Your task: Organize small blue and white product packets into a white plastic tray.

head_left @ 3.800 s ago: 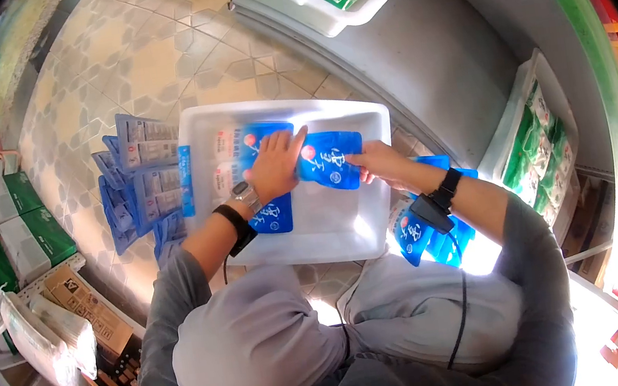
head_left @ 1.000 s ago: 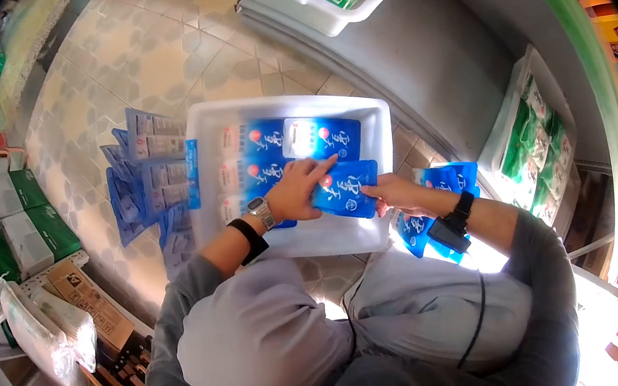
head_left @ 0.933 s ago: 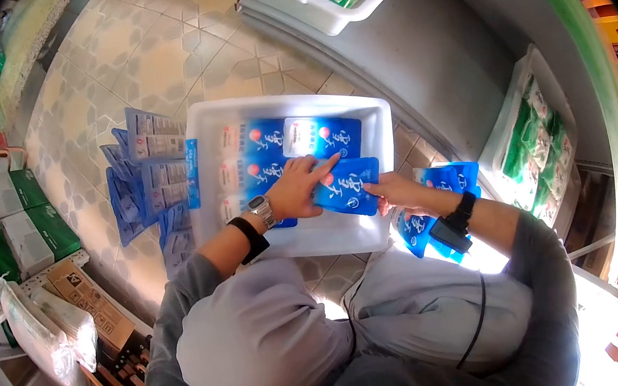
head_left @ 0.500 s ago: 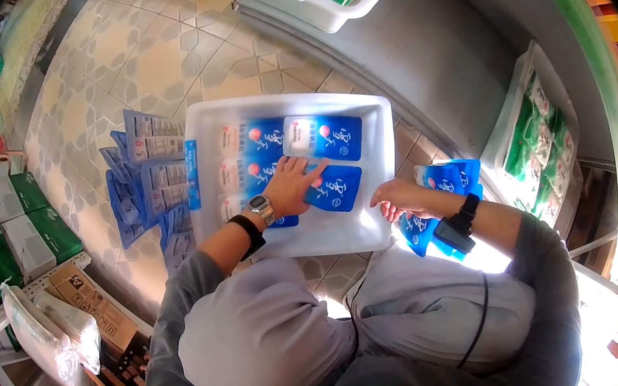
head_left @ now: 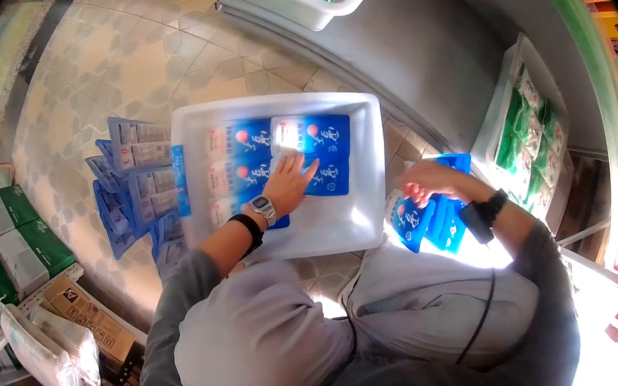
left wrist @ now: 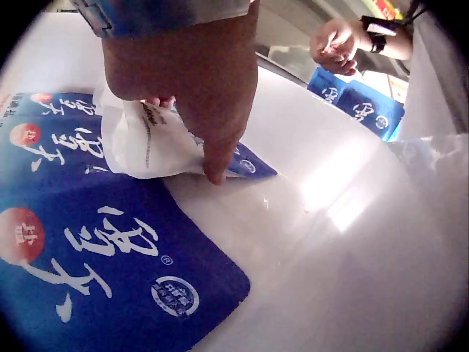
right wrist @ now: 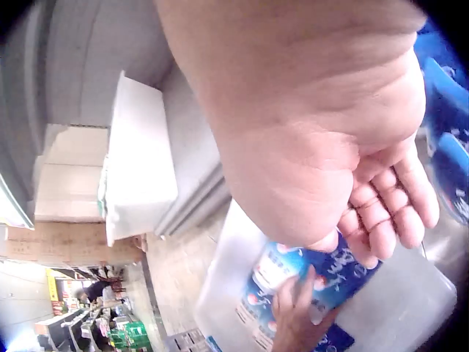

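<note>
In the head view, my left hand point(head_left: 288, 184) rests with its fingers spread on a blue-and-white salt packet point(head_left: 331, 174). Around it, several more salt packets point(head_left: 310, 130) lie in rows in the white plastic tub point(head_left: 329, 229). The left wrist view shows the packet's white end point(left wrist: 150, 150) bent up under the hand. My right hand point(head_left: 432, 179) hovers right of the tub with loosely curled fingers point(right wrist: 377, 220) and nothing in them. Beneath it sits a pile of blue salt packets point(head_left: 415, 226), partly hidden by the hand.
Face-down packets point(head_left: 149, 191) are stacked on the tiled floor point(head_left: 129, 68) left of the tub. White bins of green packets point(head_left: 525, 141) stand at the right and at the top. Green-and-white boxes point(head_left: 35, 245) and a cardboard box point(head_left: 91, 315) line the left side.
My right hand released the salt packet and moved right over the pile. That packet now lies in the tub below another one, with my left hand still on it.
</note>
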Motion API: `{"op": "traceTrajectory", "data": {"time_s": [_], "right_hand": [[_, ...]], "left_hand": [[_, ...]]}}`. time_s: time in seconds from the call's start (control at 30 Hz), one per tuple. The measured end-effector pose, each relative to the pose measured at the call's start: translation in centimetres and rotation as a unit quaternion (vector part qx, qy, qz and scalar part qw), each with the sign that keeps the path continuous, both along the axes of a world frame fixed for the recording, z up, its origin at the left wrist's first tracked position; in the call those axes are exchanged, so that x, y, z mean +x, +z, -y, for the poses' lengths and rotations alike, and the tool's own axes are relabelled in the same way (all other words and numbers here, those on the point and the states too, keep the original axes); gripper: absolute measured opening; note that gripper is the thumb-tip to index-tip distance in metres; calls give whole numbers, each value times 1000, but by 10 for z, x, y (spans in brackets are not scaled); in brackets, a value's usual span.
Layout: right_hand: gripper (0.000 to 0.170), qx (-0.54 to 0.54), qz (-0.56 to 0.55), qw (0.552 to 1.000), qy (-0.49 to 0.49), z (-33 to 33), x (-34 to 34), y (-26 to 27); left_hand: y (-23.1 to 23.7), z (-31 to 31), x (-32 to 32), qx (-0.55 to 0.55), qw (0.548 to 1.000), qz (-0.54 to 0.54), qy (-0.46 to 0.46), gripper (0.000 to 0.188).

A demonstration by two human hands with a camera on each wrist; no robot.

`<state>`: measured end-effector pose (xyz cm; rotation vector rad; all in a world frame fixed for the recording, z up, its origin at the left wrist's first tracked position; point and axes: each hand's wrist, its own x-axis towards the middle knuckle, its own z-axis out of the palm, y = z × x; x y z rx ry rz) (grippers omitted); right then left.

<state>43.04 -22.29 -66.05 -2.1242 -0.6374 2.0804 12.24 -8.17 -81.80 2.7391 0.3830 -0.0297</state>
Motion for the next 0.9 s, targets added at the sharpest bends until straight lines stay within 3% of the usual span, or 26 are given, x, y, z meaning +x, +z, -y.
{"op": "traceTrajectory", "data": {"time_s": [0.07,0.13,0.23,0.27,0.37,0.4,0.57,0.63,0.7,0.77,0.87,0.9], "right_hand": [[46,-19,132,990,42,-2,13,21],[52,-49,291,951,90,-7,20,47],[61,-26,374,917,138,10,23,58],[61,59,450,871,191,35,35,31],[55,48,393,888,233,44,33,18],[45,-84,318,934,141,19,11,46],[38,80,388,889,229,42,39,13],[36,96,382,884,252,26,45,36],[33,115,282,936,176,-3,37,96],[30,218,182,956,75,-18,19,134],[30,281,59,952,104,-41,-5,141],[32,241,35,966,82,-49,-24,143]], "left_hand": [[8,-1,-1,-23,1000,-10,0,89],[13,0,0,-37,999,-11,11,88],[27,-3,1,-51,998,12,37,82],[32,-4,2,-55,997,24,47,79],[39,-8,0,-88,993,18,76,75],[42,-11,-2,-120,989,-11,81,75],[64,-17,-10,-255,953,-133,98,72],[68,-10,-17,-286,951,-19,114,77],[80,-4,-20,-309,940,86,119,84],[112,0,-5,-319,921,190,112,94],[138,6,11,-248,934,250,61,107],[136,9,15,-242,923,294,57,109]]}}
